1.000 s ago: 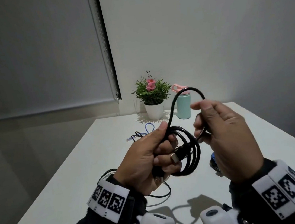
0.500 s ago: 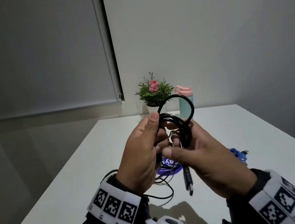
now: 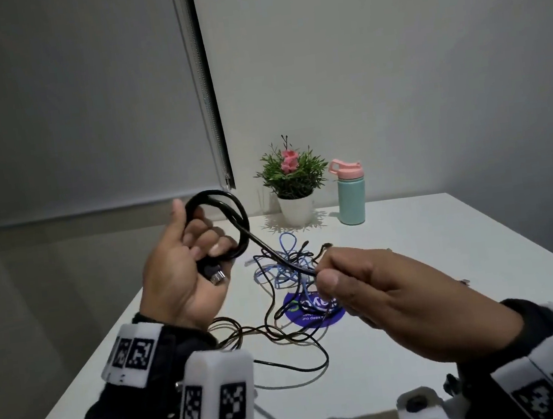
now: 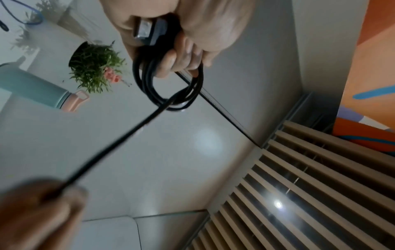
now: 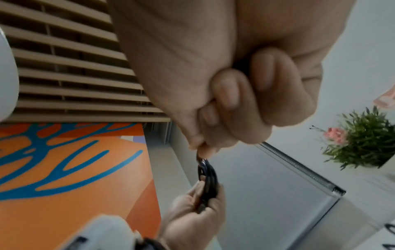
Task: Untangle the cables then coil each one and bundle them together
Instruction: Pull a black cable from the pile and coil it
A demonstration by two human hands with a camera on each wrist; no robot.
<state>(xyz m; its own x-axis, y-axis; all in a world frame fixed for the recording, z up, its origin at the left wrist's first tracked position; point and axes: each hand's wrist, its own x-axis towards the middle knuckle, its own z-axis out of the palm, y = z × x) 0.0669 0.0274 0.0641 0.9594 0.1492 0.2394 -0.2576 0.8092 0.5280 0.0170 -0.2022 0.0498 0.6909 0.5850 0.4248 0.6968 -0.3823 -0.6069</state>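
Note:
My left hand (image 3: 185,271) grips a coil of thick black cable (image 3: 234,214) above the table's left side, its metal USB plug (image 3: 218,278) poking out under the fingers. One strand runs taut from the coil down to my right hand (image 3: 362,282), which pinches it between thumb and forefinger. In the left wrist view the black cable coil (image 4: 171,91) loops around my curled fingers, with the plug (image 4: 147,32) against the palm. A tangle of thin black and blue cables (image 3: 285,270) lies on the white table (image 3: 446,259) beyond my hands.
A potted plant with a pink flower (image 3: 292,180) and a teal bottle with a pink lid (image 3: 351,194) stand at the table's far edge. A round blue sticker (image 3: 311,312) lies under the tangle. More thin black cable (image 3: 284,346) loops toward me.
My hands have pulled apart: the left carried the coil up and to the left, the right drew one strand out to the right and down, so it now runs taut between them.

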